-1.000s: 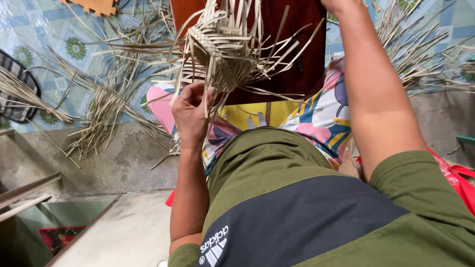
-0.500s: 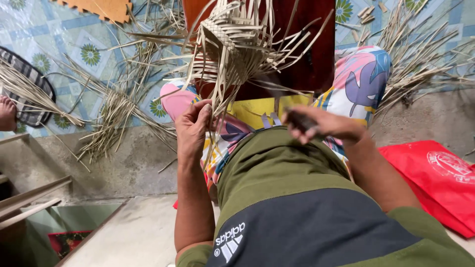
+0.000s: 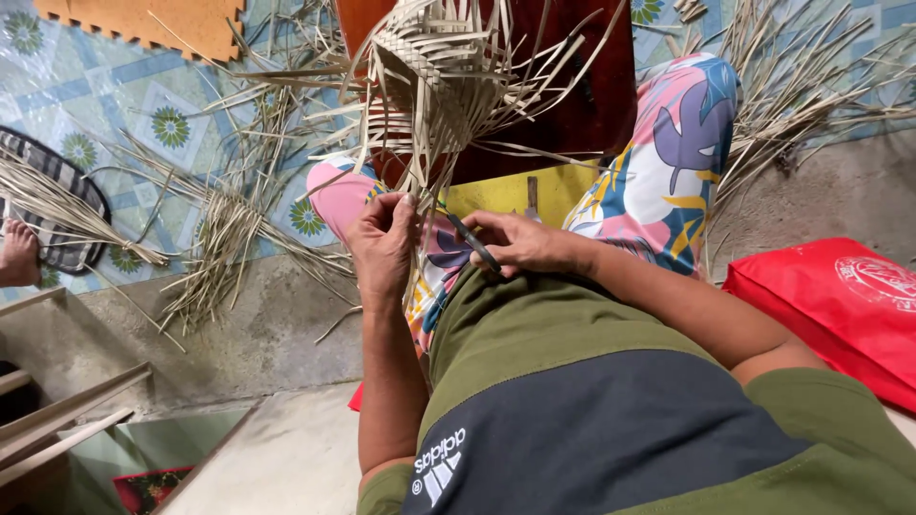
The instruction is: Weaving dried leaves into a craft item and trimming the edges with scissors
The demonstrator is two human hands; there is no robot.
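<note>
A half-woven basket of pale dry leaf strips (image 3: 434,81) sits against a dark red-brown wooden block (image 3: 592,105) between my knees, loose strip ends sticking out all round. My left hand (image 3: 382,250) pinches some hanging strips just below the weave. My right hand (image 3: 520,243) is close beside it and grips a thin dark tool (image 3: 474,245), its tip pointing toward the strips. My legs in colourful patterned trousers (image 3: 677,153) frame the work.
Loose bundles of dry strips (image 3: 224,238) lie scattered over a blue patterned floor mat (image 3: 114,105), more at the upper right (image 3: 811,86). A red bag (image 3: 840,305) lies at right. A striped mat (image 3: 57,191) and another person's foot (image 3: 19,253) are at left. Wooden slats (image 3: 57,420) lie lower left.
My right hand came down from above the basket with the dark tool and moved left until it is beside my left hand. The left hand kept hold of the strips.
</note>
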